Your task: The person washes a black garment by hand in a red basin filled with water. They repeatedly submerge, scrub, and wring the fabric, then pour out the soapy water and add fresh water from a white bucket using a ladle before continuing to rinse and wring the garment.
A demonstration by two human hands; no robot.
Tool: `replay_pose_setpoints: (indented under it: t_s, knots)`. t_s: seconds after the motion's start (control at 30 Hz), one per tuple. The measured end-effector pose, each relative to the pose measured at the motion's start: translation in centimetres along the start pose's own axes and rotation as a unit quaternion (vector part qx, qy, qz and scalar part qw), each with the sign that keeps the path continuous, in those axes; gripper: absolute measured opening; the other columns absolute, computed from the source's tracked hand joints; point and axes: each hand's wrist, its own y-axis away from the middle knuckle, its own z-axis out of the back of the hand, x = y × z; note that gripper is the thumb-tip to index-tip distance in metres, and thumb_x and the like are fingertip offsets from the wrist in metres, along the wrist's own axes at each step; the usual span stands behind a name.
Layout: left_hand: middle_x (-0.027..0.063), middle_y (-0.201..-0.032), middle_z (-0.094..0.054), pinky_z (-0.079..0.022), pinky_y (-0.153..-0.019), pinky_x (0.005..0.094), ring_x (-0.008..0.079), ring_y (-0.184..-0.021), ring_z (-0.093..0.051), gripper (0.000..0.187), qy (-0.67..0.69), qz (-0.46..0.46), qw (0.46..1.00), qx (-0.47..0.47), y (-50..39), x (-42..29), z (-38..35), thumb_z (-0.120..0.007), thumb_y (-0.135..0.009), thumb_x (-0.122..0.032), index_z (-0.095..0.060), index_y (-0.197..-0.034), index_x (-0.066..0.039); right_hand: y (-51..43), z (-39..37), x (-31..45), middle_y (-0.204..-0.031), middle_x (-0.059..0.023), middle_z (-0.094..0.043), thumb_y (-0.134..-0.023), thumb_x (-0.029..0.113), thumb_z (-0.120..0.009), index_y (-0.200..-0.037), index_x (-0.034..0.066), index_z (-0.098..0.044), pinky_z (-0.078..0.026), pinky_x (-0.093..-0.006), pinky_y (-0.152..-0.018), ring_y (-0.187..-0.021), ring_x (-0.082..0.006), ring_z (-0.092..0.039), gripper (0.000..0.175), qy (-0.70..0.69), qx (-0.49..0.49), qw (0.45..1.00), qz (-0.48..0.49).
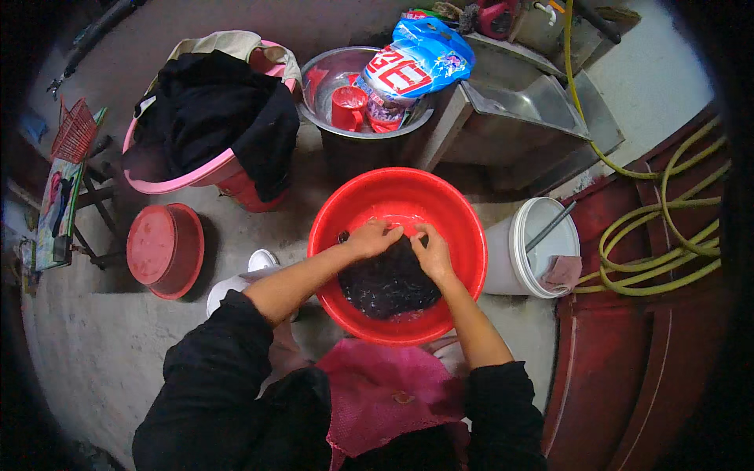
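A red plastic basin (471, 259) stands in front of my knees. A soaked dark cloth (386, 285) lies in it, in shallow water with some suds. My left hand (375, 238) grips the far edge of the cloth, thumb and fingers brought together. Just to its right, my right hand (432, 253) pinches the same cloth near its upper right edge. A small gap separates the two hands, and the fingertips are partly hidden against the wet fabric.
Beyond the basin are a pink tub (194, 182) heaped with black clothing (224, 112) and a metal bowl (321, 112) holding a red cup (349, 108) and detergent bag (406, 62). A white bucket (518, 247) and yellow hose (636, 288) lie right; an upturned red basin (154, 244), left.
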Motion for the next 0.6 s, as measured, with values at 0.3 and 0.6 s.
replay_pose_setpoints:
  t_s: [0.3,0.6]
  knots:
    - [0.0216,-0.14,-0.019,-0.018,-0.098,0.0619,0.045,-0.128,-0.016,0.061,-0.342,-0.202,0.918,0.007,10.2,0.5,-1.8,-0.048,-0.082,-0.046,-0.035,-0.133,-0.015,8.0,-0.9,2.2,-0.138,-0.0234,-0.023,-0.079,0.046,-0.053,-0.139,0.0178,-0.023,-0.021,-0.0578,-0.1,-0.128,-0.042,-0.019,0.072,0.332,0.192,0.923,0.02]
    - [0.0147,-0.128,-0.039,-0.033,-0.093,0.0475,0.0301,-0.116,-0.039,0.057,-0.341,-0.097,0.932,-0.073,0.7,-0.2,-2.5,-0.053,-0.078,-0.037,-0.041,-0.126,-0.008,-0.1,-5.0,-1.7,-0.13,-0.0173,-0.039,-0.075,0.029,-0.055,-0.122,0.0047,-0.043,-0.033,-0.0495,-0.09,-0.115,-0.0317,-0.041,0.055,0.382,-0.004,0.923,0.048]
